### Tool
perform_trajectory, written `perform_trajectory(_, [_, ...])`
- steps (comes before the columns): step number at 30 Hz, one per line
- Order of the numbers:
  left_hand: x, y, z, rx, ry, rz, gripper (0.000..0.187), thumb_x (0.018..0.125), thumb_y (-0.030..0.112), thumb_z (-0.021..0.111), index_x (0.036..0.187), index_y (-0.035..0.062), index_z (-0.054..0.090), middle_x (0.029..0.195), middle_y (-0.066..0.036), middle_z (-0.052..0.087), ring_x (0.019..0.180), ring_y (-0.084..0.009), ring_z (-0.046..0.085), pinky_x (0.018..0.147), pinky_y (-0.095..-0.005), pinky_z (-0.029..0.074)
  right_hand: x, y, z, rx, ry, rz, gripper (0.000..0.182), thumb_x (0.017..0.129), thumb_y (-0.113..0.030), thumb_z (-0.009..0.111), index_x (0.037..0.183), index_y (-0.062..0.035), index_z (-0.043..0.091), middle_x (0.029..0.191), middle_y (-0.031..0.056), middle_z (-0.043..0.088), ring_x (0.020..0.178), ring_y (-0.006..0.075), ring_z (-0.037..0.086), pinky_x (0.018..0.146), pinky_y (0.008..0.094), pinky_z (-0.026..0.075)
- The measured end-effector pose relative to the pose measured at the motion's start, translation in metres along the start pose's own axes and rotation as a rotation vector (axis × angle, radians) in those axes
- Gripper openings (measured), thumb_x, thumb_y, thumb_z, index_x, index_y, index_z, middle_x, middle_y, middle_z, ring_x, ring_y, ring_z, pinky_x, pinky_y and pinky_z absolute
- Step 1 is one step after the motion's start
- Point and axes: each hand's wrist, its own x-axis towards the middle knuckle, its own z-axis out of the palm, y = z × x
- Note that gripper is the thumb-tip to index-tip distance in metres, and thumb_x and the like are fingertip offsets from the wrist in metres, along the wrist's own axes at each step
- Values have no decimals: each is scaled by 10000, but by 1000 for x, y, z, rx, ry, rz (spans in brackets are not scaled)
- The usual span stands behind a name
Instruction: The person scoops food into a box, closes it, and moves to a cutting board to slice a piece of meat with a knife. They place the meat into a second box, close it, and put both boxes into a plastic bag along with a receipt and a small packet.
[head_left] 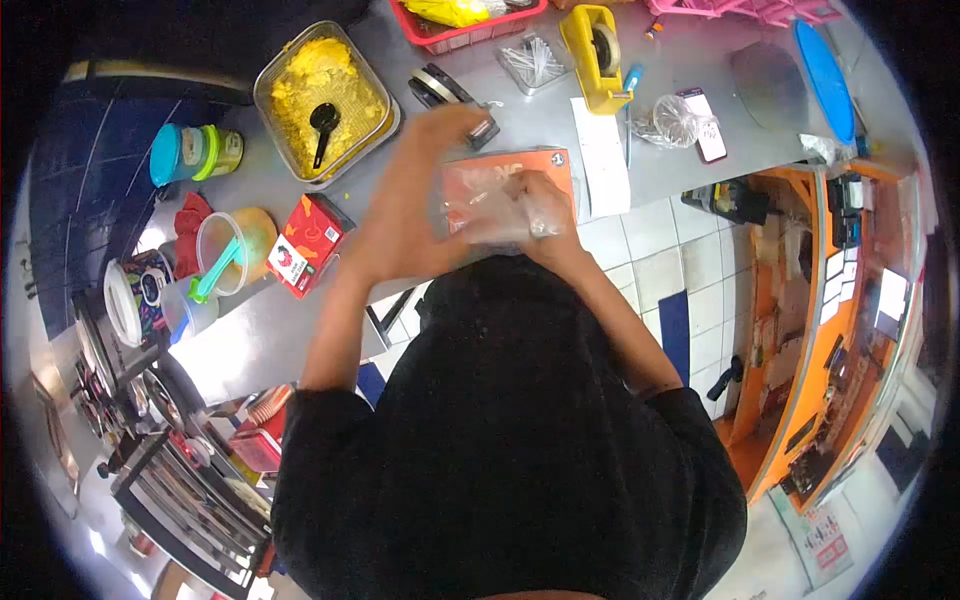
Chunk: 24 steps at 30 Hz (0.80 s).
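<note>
My right hand (548, 222) is closed on a crumpled clear plastic bag (498, 218), which lies over an orange-red box (510, 165) at the table's near edge. Smeared by motion, my left hand (408, 195) is to the left of the bag, its thumb and fingers spread wide apart. The thumb comes up close to the bag's left side, and the fingertips point at a black tape dispenser (440, 88) just beyond. Part of the box's printing shows between my hands.
A metal tray (392, 125) of yellow food with a black spoon (322, 130) stands left. Nearby are a red carton (306, 245) and a plastic tub (262, 262). A yellow tape dispenser (597, 60), white paper (602, 160) and phone (703, 125) lie right.
</note>
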Motion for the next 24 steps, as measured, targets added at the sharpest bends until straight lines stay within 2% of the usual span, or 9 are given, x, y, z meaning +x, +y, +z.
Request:
perform_trajectory(1, [-5,-5,-5,65,89,-55,665,639,175,836,1242,18,604,1310,-211,592,1292,-425,486,1133,-475,350,-6,3,4,6,31,28,357,697,-9,699,1035,10,584,976,201,605,929,397,593,826,441,489])
perform_trajectory(5, [-33,-58,38,120,-227,-103,844,628,298,854,1357,15,538,1409,-229,519,1391,-421,385,1204,-497,233,-9,-21,25,249,169,377,220,879,-22,538,1092,26,561,999,145,604,951,325,592,877,385,456])
perform_trajectory(8, [-32,-66,87,236,-398,-157,741,687,329,819,1326,41,580,1400,-217,532,1393,-400,396,1197,-513,249,3,-60,36,504,352,688,216,1033,-163,451,1142,-5,550,1072,43,567,971,149,524,834,286,420])
perform_trajectory(10, [-34,-74,101,235,-222,-98,659,722,313,787,1295,45,603,1386,-214,544,1384,-383,413,1194,-510,259,4,-73,30,622,436,619,266,1064,-293,475,1133,-54,571,1042,5,563,896,63,481,717,232,408])
perform_trajectory(11, [-37,-78,108,236,-157,-80,617,739,296,770,1280,46,613,1378,-213,551,1377,-376,426,1190,-506,269,-3,-72,23,744,387,642,280,1057,-253,502,1242,-43,510,1101,17,550,968,76,478,819,237,410])
perform_trajectory(15, [-46,-88,113,209,-107,-123,502,781,182,701,1252,28,620,1345,-214,579,1310,-378,504,1157,-470,346,-11,-82,-6,678,286,529,334,983,-53,584,1288,-12,452,1150,64,608,1080,111,559,920,255,429])
perform_trajectory(18, [-52,-96,114,151,-43,-116,474,777,109,666,1236,3,616,1330,-210,595,1262,-392,545,1133,-452,389,-23,-54,-46,610,257,475,262,961,-69,616,1207,-3,558,1078,94,695,993,154,657,862,295,501])
perform_trajectory(20, [-51,-97,115,122,-3,-100,470,765,74,654,1226,-10,614,1325,-201,603,1247,-395,558,1128,-448,399,-34,5,-74,-176,392,452,133,930,-72,642,1034,8,666,894,108,734,792,188,706,729,324,540])
perform_trajectory(24, [-53,-81,107,60,22,-148,491,740,41,653,1223,-30,605,1323,-180,613,1244,-389,563,1129,-450,396,-33,107,-109,-671,405,519,127,869,-112,674,917,3,701,882,189,718,777,309,715,706,391,554])
